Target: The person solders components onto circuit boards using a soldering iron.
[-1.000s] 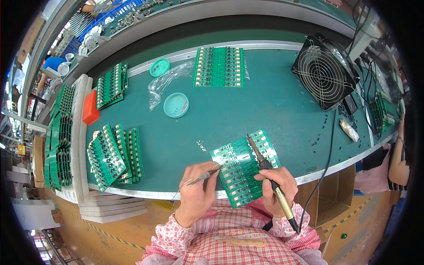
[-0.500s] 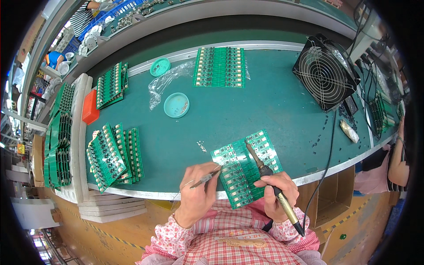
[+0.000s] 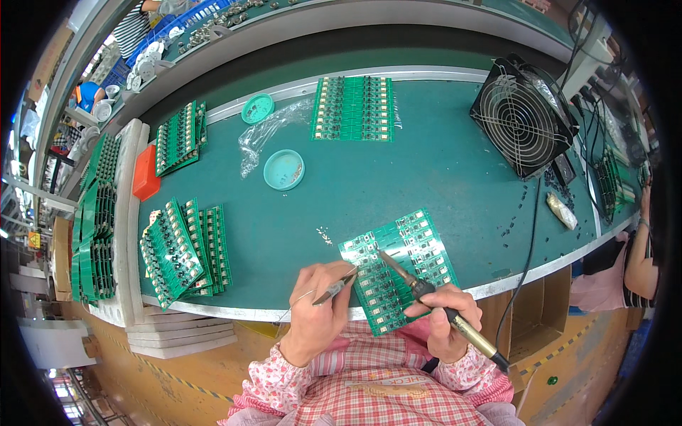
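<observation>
soldering iron (image 3: pixel 424 288) is gripped pen-fashion in the right hand (image 3: pixel 442 335), its tip (image 3: pixel 383 255) over the green circuit-board panel (image 3: pixel 387 290), which overhangs the near edge of the workbench (image 3: pixel 355 192); the left hand (image 3: pixel 315 321) pinches what look like tweezers (image 3: pixel 332 290). best to steady the panel, heat each spot briefly, and spare neighbouring components (image 3: pixel 418 228).

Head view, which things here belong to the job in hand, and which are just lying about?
Apparently in the job:
soldering iron, in the right hand
tweezers, in the left hand
green circuit-board panel, under the iron's tip

Probably just lying about, untouched:
clear plastic film
two turquoise dishes
orange-red box
black fan, though its use is unclear
</observation>
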A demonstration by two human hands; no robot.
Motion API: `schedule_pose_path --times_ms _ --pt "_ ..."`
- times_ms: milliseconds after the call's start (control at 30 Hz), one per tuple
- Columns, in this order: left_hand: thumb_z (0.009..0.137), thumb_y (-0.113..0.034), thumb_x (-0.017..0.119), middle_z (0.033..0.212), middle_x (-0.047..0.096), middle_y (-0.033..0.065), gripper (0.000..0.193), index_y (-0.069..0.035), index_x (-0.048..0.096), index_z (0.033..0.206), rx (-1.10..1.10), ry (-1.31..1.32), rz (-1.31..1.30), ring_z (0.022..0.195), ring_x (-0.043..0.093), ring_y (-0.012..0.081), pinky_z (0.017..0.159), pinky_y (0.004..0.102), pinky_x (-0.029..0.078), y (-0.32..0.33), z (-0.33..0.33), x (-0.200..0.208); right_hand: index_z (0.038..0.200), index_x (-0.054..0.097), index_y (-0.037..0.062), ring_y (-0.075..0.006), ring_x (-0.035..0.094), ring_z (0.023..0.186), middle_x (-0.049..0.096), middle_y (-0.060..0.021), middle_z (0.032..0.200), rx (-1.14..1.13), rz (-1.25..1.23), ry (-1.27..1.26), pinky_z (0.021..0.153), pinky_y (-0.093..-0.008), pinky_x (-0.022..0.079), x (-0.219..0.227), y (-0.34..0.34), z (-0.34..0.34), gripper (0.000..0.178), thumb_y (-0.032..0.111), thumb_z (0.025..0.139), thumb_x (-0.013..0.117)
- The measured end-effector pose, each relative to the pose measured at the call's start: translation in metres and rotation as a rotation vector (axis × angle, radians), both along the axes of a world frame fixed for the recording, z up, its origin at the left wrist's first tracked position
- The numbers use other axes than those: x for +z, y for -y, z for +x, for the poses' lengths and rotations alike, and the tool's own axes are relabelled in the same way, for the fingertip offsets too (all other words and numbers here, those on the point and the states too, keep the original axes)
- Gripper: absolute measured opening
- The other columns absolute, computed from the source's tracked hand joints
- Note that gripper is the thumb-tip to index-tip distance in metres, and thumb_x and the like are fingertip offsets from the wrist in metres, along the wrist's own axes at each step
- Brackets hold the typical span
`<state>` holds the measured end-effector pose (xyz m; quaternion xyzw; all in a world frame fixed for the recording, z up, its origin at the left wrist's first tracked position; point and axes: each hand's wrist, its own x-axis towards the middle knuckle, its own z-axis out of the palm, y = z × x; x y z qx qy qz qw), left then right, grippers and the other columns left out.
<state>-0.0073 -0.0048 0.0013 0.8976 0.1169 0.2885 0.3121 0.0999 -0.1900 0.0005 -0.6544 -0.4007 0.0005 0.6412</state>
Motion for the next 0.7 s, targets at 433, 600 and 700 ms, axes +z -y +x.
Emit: schedule_pose_path --times_ms 433,600,700 --pt "0.079 0.01 0.07 0.099 0.07 0.0132 0.027 -0.002 0.063 0.103 -0.004 -0.007 0.007 0.086 0.066 0.0329 0.077 0.0394 0.052 0.0008 0.0003 0.0029 0.104 0.064 0.001 -0.0205 0.07 0.065 0.075 -0.0094 0.075 0.144 0.106 -0.056 0.06 -0.0308 0.057 0.0088 -0.0039 -0.0018 0.013 0.012 0.095 0.062" --pt "0.079 0.01 0.07 0.1 0.07 0.0131 0.028 -0.002 0.063 0.103 -0.003 0.001 0.009 0.086 0.066 0.0327 0.077 0.0393 0.052 0.0005 -0.0002 0.0015 0.105 0.064 0.0018 -0.0208 0.071 0.067 0.075 -0.0091 0.077 0.173 0.095 -0.064 0.061 -0.0318 0.058 0.0079 -0.0021 -0.0016 0.014 0.011 0.095 0.063" --pt "0.079 0.01 0.07 0.1 0.07 0.013 0.027 -0.002 0.062 0.103 -0.005 0.003 0.004 0.086 0.066 0.0325 0.077 0.0392 0.052 0.0002 0.0001 0.001 0.104 0.065 0.0014 -0.0207 0.071 0.068 0.075 -0.0091 0.077 0.169 0.088 -0.058 0.062 -0.0322 0.058 0.0085 -0.0028 -0.0013 0.013 0.01 0.094 0.064"
